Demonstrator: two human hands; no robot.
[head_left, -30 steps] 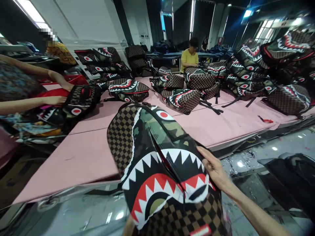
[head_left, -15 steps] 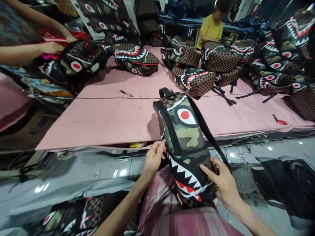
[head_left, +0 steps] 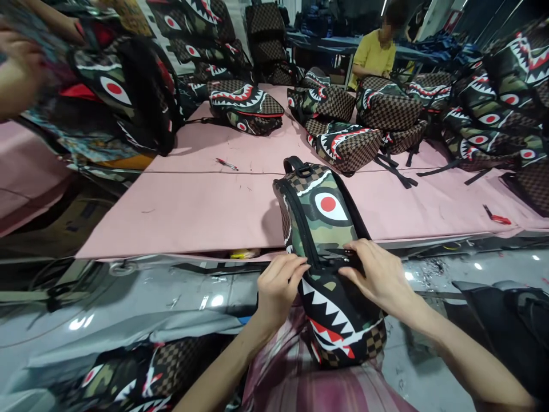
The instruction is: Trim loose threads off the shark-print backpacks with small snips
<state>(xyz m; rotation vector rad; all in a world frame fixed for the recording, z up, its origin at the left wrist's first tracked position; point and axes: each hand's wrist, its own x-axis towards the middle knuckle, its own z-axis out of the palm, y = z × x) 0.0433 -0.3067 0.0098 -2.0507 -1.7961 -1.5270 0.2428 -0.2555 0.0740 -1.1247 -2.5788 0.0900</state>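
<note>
A small backpack (head_left: 328,289) with camouflage, brown check and a printed shark mouth and eye leans against the table edge, its lower end at my lap. My left hand (head_left: 281,283) is closed in a pinch on it, at the left end of the front pocket seam. My right hand (head_left: 380,277) grips the pocket's upper edge from the right, thumb below and fingers above. Between the two hands the pocket opening (head_left: 332,257) gapes slightly. A black carry loop (head_left: 294,165) stands up at the bag's top end.
Pink cloth covers the table (head_left: 206,200). On it lie a red pen (head_left: 226,164), a red cutter (head_left: 496,216) and several similar backpacks (head_left: 347,146). A co-worker's hand (head_left: 19,74) is at the left, near another backpack (head_left: 124,91). More bags (head_left: 128,375) lie low at left.
My right hand has moved up from the bag's lower right side to the pocket opening. My left hand has shifted right onto the pocket seam. The co-worker at left has lifted and turned their backpack.
</note>
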